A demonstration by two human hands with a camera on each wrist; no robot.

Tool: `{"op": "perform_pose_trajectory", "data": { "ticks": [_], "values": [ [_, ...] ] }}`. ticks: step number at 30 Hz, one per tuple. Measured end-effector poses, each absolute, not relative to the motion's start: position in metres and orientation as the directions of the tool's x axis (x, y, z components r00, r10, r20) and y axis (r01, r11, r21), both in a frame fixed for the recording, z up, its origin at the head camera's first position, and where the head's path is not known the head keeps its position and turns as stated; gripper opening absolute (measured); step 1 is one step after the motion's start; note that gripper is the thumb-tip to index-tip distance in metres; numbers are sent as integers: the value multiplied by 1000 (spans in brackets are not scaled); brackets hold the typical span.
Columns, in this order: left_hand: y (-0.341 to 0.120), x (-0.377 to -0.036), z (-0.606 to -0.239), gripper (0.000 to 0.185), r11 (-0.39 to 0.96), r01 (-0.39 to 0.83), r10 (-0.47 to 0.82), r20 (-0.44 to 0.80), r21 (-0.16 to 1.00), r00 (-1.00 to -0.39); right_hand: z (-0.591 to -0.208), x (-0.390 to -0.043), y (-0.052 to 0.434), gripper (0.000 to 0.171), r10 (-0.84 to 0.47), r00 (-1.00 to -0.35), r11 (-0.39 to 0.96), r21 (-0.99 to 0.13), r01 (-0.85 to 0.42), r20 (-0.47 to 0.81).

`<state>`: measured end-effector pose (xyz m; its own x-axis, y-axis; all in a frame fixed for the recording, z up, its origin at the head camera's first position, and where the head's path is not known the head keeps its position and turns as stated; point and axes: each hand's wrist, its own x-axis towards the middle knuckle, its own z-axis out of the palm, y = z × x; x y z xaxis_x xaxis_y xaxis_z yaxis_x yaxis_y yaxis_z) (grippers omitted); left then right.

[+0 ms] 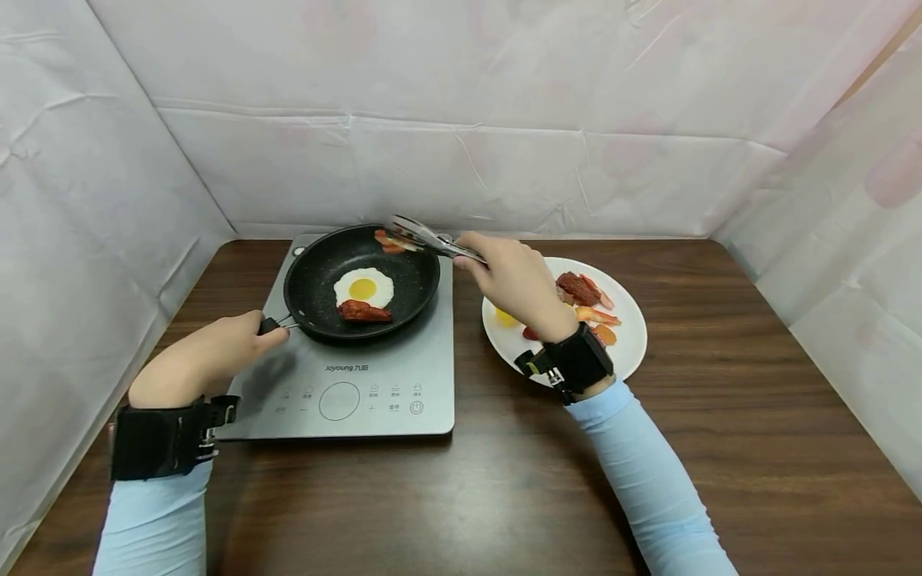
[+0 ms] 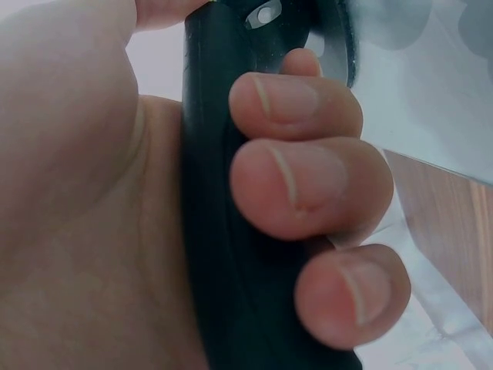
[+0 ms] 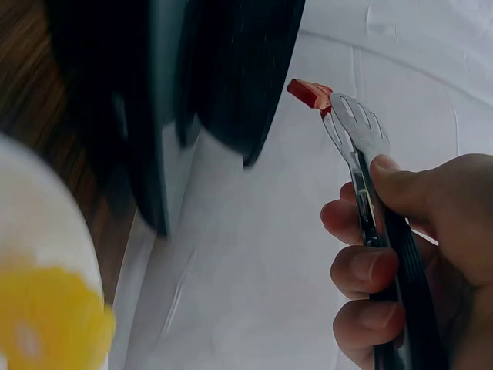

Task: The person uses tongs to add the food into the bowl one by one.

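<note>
My left hand [image 1: 223, 348] grips the black handle [image 2: 219, 200] of a frying pan [image 1: 314, 268], its fingers curled round it in the left wrist view. In the pan lie a fried egg [image 1: 353, 282] and a reddish-brown piece of meat [image 1: 364, 311], which overlaps the egg's near edge. My right hand [image 1: 515, 276] holds metal tongs [image 1: 428, 238] with dark grips, reaching over the pan's far right rim. Between the tongs' tips is a red-and-pale strip like bacon [image 3: 310, 93], raised above the pan in the right wrist view.
Under the pan is a silver induction cooker [image 1: 432, 376] on a dark wooden table [image 1: 504, 496]. A white plate [image 1: 634, 336] of assorted food, including a brown meat piece [image 1: 579, 289] and shrimp-like pieces [image 1: 598, 317], sits partly beneath my right forearm. White sheeting [image 1: 461, 176] surrounds the table.
</note>
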<state>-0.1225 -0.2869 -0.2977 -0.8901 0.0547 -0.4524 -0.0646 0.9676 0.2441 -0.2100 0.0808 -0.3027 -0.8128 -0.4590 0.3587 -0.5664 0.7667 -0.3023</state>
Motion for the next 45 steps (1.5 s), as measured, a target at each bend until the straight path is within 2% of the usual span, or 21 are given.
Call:
{"op": "perform_pose_trajectory", "data": {
  "ticks": [7,12,19,24,30,37,45],
  "values": [
    [-284,-124,-299,79,975,-56,43,-429,216,-902,-303,-202,47,32,-510,-791,752,-271,-600,338],
    [-282,-126,-300,75,972,-59,41,-412,228,-910,-305,-198,27,27,-535,-782,751,-243,-613,320],
    [-280,-125,-301,75,970,-54,47,-407,235,-912,-314,-190,12,17,-591,-756,756,-134,-641,281],
    [-279,-125,-300,76,971,-55,47,-413,233,-910,-318,-185,6,14,-615,-737,739,-122,-663,280],
    [-278,-125,-300,76,972,-65,37,-421,226,-906,-319,-181,2,17,-628,-729,730,-120,-673,274],
    [-278,-126,-302,78,975,-62,33,-414,215,-910,-319,-179,2,32,-629,-734,745,-72,-664,258],
    [-278,-126,-304,80,976,-50,43,-414,211,-909,-318,-180,5,36,-619,-744,754,-71,-653,252]
  ]
}}
